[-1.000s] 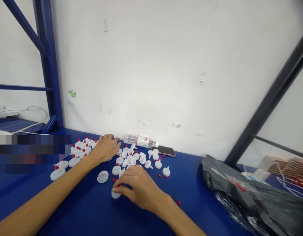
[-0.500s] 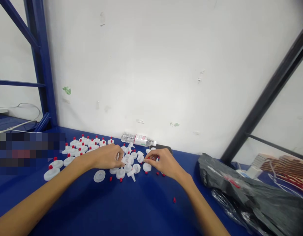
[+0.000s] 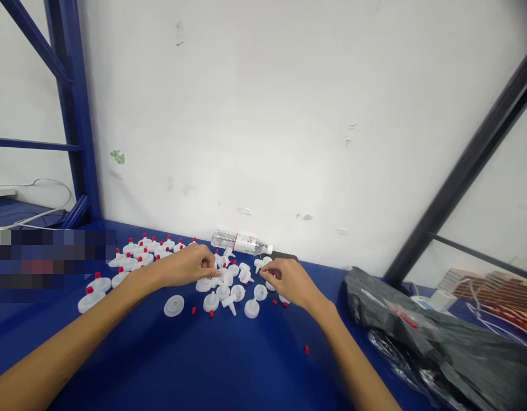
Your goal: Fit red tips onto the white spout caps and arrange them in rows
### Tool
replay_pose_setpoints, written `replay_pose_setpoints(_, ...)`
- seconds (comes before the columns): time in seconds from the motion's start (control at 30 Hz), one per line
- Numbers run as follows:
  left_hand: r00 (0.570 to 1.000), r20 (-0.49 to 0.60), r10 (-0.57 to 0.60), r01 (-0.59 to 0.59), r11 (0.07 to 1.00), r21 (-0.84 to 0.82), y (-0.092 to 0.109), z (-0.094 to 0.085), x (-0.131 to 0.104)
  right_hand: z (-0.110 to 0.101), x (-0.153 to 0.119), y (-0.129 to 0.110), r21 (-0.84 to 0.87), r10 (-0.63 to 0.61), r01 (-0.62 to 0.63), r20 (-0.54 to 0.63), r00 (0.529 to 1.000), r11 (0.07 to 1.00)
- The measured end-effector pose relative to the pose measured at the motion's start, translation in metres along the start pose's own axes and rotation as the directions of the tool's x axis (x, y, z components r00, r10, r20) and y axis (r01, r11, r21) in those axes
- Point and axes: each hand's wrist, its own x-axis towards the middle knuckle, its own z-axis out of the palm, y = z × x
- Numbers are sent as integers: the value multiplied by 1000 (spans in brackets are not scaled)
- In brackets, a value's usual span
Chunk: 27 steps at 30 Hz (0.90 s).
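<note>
Your right hand [image 3: 292, 281] has moved farther and right, your left hand [image 3: 190, 265] rightward, both curled at white lids [image 3: 228, 278]; whether either grasps one, I can't tell.

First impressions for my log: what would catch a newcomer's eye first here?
First, the left hand and right hand, both at loose white pieces scattered on the blue table, small red caps among them. Next, the cluster of red-capped white pieces to the left. Then the crumpled dark bag at the right and a clear bottle lying near the wall.
</note>
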Motion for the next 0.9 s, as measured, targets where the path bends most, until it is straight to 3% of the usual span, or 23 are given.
replay_pose_setpoints(0.33,994,110,-14,23,996,-81,2,-5,-3,9,0,-13,-147,-59,49,-64,996,988)
replay_pose_setpoints(0.7,982,159,-107,139,969,-205,-4,1,0,9,-1,-18,-235,-105,90,-52,993,968)
replay_pose_setpoints(0.9,981,167,-102,136,969,-207,0,-2,0,8,-2,-21,-255,-109,93,-52,993,962)
